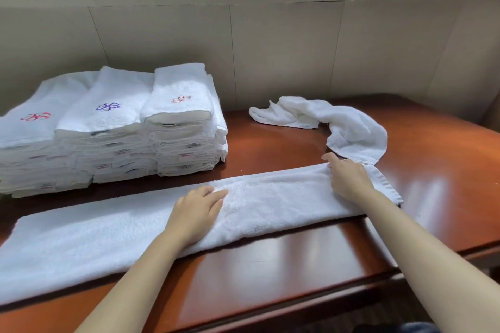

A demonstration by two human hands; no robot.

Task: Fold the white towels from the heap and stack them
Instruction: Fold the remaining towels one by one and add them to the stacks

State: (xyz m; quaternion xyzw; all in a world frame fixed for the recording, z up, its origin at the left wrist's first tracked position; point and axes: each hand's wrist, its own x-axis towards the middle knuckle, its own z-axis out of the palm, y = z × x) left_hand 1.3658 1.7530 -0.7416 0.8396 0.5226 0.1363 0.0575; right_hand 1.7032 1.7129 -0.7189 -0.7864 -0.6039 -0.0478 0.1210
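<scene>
Along the near edge of the table [297, 251] a long towel [108, 238] is lying as a narrow strip that is already doubled lengthwise. It is reaching from the left edge almost to the right corner. The person's left hand [198, 211] is resting flat on the middle of the strip with its fingers straight and together, pressing the cloth down and holding nothing. The right hand [349, 176] is sitting on the right end of the strip. Its fingers are bent down into the cloth and seem to be pinching the upper layer, though the grip itself is hidden under the hand.

Toward the far left corner, three stacks of folded towels [121, 127] are standing side by side, each with a small embroidered mark on top. Toward the far right side, one crumpled towel [338, 121] is waiting, probably the last of the heap.

I think the next move is bringing the right end over to the left, and some things may go wrong there. The tail of the crumpled towel is hanging just beside the right hand, maybe touching it, so it may be caught and dragged into the fold. The table is looking glossy, so the strip may slide when one end is being lifted. The left end is lying well apart from both hands, so its layers may open or shift and give uneven edges.
</scene>
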